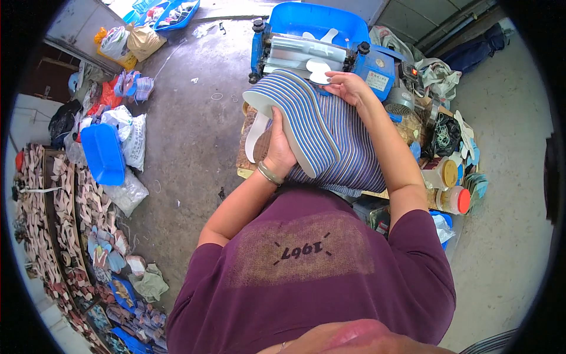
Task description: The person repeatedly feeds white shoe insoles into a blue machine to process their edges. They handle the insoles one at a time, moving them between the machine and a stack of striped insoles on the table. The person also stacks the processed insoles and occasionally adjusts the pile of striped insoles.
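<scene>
My left hand (280, 147) is wrapped around a thick bundle of shoe insoles (295, 112), pale on top with blue and white edges showing. One loose white insole (254, 138) hangs out beside that bundle. My right hand (349, 88) pinches a single white insole (318, 72) at the front of the blue roller machine (306, 53); part of this insole lies against the rollers. Below my right forearm, a long row of stacked insoles (354, 147) rests on the workbench, packed edge-up against my body.
Behind the rollers a blue tub (318, 17) holds several white insoles. Jars (457, 200) with red and yellow lids stand at the bench's right, near a black bag (443, 135). On the left floor are a blue basin (103, 153), sacks (144, 41) and racks of shoe parts (59, 236).
</scene>
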The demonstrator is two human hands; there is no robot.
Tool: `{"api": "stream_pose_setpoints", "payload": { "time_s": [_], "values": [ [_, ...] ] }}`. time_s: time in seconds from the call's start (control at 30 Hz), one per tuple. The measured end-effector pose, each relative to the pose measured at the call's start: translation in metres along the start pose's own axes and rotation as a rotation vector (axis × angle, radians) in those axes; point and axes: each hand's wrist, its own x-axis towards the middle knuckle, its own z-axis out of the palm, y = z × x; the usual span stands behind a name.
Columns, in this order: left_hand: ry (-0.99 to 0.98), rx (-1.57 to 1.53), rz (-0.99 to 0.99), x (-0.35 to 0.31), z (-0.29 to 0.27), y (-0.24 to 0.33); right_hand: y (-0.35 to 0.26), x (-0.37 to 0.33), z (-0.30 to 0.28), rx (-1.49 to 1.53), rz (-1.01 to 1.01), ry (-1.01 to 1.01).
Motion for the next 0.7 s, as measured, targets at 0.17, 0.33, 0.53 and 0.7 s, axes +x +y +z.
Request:
{"api": "stream_pose_setpoints", "payload": {
  "time_s": [0.17, 0.33, 0.53, 0.7],
  "values": [
    [0.015, 0.036, 0.007, 0.000, 0.001, -0.001, 0.000, 0.012, 0.000, 0.003, 0.011, 0.007],
    [0.018, 0.018, -0.004, -0.003, 0.004, 0.000, 0.007, 0.032, 0.001, -0.059, 0.042, 0.106],
    [-0.009, 0.000, -0.021, 0.002, -0.007, -0.002, 0.009, 0.030, 0.003, -0.233, 0.026, 0.215],
    [0.071, 0.085, -0.002, 0.003, 0.006, -0.005, 0.014, 0.009, -0.002, -0.674, -0.305, 0.110]
  ]
}}
